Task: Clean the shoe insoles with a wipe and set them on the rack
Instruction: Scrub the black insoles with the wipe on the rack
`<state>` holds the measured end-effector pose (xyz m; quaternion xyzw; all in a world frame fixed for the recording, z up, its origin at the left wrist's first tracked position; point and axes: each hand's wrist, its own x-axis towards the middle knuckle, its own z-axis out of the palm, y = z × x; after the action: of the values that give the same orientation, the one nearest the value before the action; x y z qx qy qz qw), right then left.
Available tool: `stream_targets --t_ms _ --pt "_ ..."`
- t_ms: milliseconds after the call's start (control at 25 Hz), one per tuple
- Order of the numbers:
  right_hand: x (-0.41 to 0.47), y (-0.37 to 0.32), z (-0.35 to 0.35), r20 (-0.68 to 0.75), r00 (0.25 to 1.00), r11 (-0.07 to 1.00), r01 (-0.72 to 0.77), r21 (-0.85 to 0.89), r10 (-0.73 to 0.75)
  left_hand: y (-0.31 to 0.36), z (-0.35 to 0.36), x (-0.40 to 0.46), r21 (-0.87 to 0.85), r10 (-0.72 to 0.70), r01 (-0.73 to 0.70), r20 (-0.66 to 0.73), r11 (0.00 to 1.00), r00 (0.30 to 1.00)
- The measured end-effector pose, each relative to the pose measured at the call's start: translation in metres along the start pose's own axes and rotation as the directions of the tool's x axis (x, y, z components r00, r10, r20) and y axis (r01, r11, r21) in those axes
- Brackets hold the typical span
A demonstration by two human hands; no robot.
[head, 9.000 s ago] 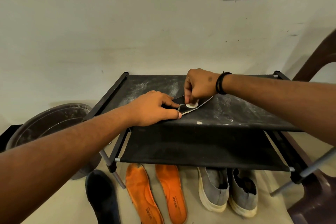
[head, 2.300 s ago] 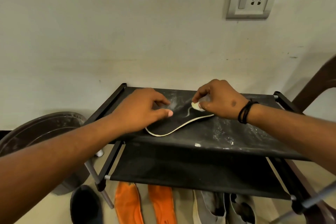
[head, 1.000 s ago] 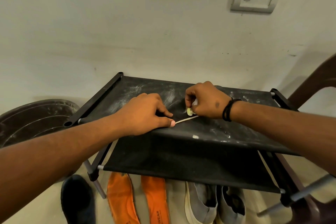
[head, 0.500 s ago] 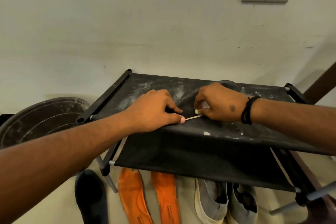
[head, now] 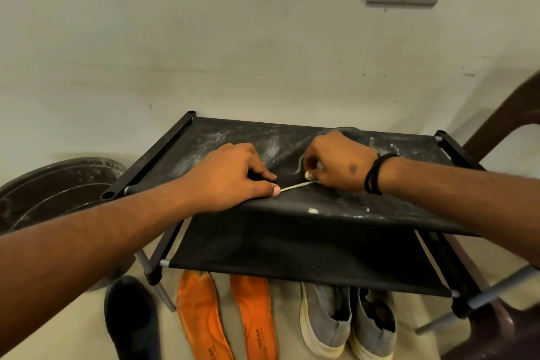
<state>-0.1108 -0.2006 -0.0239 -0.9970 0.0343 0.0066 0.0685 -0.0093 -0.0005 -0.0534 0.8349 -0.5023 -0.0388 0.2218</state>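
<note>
Black fabric, streaked with pale dust, forms the top shelf of the rack (head: 222, 137) where a dark insole (head: 287, 171) lies, its cream edge catching the light. Compared with half a second ago, little has changed: both hands sit in nearly the same spots, and the view has shifted only slightly. The left hand (head: 233, 175) presses down on the near end of the insole, fingers curled over it and thumb tip flat at its rim. The right hand (head: 336, 164) pinches a small pale wipe (head: 308, 175) against the insole's surface. The insole's long axis runs from lower left to upper right across the shelf, its far end raised behind the right hand. On the floor below lie two orange insoles (head: 228, 318), a pair of grey shoes (head: 347, 321) and a dark shoe (head: 131, 318).
</note>
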Motion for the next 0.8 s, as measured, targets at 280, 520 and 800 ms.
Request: stream_targets --t_ms 280,520,800 --pt "-0.002 -0.029 0.009 -0.024 0.996 0.996 0.083 0.036 -0.082 -0.001 -0.001 -0.001 0.018 0.004 -0.004 0.001 1.000 1.000" --pt "0.002 0.010 -0.008 -0.025 0.990 0.988 -0.141 -0.068 0.140 0.000 0.001 0.000 -0.011 0.004 -0.004 -0.003 1.000 1.000" --pt "0.000 -0.025 0.002 0.016 0.999 0.998 0.041 0.052 -0.042 -0.001 0.000 -0.001 -0.002 0.018 -0.018 0.003 1.000 1.000"
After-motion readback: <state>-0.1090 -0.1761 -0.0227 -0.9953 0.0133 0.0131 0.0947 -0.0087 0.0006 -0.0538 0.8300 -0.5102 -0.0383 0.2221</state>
